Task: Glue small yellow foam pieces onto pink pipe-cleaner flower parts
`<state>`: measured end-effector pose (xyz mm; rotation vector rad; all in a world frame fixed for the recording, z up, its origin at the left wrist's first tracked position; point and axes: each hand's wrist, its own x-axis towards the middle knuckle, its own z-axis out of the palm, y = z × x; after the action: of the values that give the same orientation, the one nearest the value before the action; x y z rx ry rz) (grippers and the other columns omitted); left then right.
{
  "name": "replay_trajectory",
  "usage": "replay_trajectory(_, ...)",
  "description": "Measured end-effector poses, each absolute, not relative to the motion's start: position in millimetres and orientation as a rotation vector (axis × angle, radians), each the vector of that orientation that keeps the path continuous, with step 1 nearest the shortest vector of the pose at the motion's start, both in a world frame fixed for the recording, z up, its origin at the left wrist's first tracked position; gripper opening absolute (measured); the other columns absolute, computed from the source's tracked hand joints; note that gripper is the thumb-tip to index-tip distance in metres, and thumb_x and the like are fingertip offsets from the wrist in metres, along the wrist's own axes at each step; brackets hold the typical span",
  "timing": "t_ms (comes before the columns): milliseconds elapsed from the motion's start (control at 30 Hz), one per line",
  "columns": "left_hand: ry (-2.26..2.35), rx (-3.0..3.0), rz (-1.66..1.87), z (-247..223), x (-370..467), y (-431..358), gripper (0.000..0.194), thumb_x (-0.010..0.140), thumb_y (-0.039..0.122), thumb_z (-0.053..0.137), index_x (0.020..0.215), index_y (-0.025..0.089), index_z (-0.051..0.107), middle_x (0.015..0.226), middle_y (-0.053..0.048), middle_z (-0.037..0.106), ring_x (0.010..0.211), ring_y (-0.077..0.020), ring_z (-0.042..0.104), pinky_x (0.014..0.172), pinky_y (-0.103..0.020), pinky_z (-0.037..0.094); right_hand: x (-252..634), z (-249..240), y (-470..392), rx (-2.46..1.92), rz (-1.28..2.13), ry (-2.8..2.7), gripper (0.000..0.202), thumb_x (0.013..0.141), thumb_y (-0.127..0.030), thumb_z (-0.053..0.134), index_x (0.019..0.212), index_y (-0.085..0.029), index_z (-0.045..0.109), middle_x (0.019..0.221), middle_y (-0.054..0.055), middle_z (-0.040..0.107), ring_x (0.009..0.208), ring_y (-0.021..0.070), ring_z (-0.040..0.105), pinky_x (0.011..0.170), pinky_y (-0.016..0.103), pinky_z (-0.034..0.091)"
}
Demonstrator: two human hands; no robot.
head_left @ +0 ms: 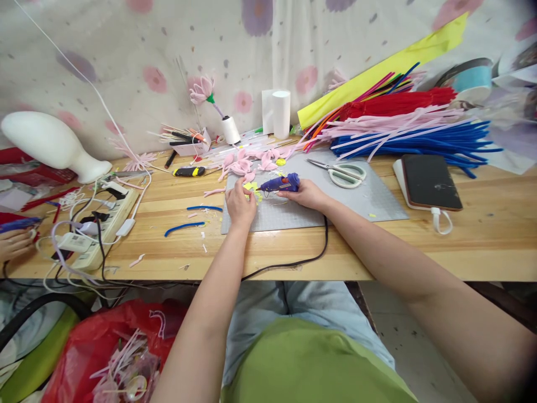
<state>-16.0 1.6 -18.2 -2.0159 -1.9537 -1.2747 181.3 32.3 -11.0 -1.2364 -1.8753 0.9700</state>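
Slippage could have burned my left hand [240,206], hold unclear, beside the glue gun [280,183] clamped in my right hand [309,196].

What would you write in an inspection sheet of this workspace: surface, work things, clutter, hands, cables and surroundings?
Surface: pale wooden table, grey rectangular cutting mat on it.
Work things: blue plastic glue gun, pink fuzzy petal pieces.
Clutter: short blue fuzzy stems left of the mat.
Hands: right hand holds the glue gun; left hand is near its front end, grip unclear.
Cables: black cord runs to the table's front edge; off-white power strip, crowded.
Surroundings: pale floral curtain; red plastic bag below; another person's hand, far left.
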Motion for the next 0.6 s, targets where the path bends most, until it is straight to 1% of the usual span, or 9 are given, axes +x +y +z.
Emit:
replay_trajectory(100,-1.956,-2.009,-1.287,-18.3,-16.2,1.3,0.046,0.072,0.011,0.053,0.117,0.018,0.047,0.074,-0.002,0.063,0.09,-0.0223,0.059,0.096,-0.039,0.034,182.3,-10.2,32.1,-1.252,0.975,-1.872,0.043,0.067,-0.051,0.068,0.094,-0.017,0.07,0.086,0.004,0.07,0.082,0.0206,0.062,0.078,0.033,0.048)
replay_trajectory(333,-1.948,-1.968,-1.371,-17.0,-16.9,-0.9,0.043,0.073,0.014,0.055,0.115,0.018,0.047,0.076,-0.003,0.064,0.091,-0.0219,0.059,0.094,-0.038,0.036,185.0,-11.4,33.5,-1.242,0.965,-1.872,0.045,0.065,-0.054,0.068,0.094,-0.018,0.069,0.083,0.004,0.07,0.079,0.0208,0.062,0.075,0.033,0.047)
replay_trajectory(467,-1.985,-1.871,-1.474,-20.9,-20.9,0.6,0.042,0.074,0.016,0.056,0.115,0.018,0.044,0.08,-0.003,0.064,0.095,-0.022,0.059,0.094,-0.037,0.036,193.1,-6.8,36.0,-1.304,0.929,-1.826,0.045,0.064,-0.056,0.068,0.085,-0.016,0.069,0.071,0.004,0.067,0.07,0.0199,0.06,0.067,0.032,0.047)
replay_trajectory(533,-2.008,-1.836,-1.509,-22.4,-22.6,1.1,0.042,0.074,0.017,0.057,0.115,0.019,0.043,0.081,-0.003,0.065,0.097,-0.0221,0.058,0.094,-0.037,0.036,202.0,-4.3,40.5,-1.359,0.904,-1.743,0.044,0.064,-0.057,0.067,0.079,-0.015,0.068,0.063,0.004,0.064,0.064,0.0191,0.058,0.063,0.032,0.047)
replay_trajectory(600,-2.021,-1.815,-1.545,-22.6,-23.8,1.0,0.042,0.074,0.018,0.058,0.114,0.019,0.043,0.081,-0.003,0.066,0.097,-0.0217,0.059,0.093,-0.037,0.037,213.7,-3.4,47.4,-1.414,0.85,-1.623,0.042,0.065,-0.057,0.066,0.074,-0.015,0.067,0.06,0.005,0.062,0.062,0.0189,0.058,0.062,0.033,0.047)
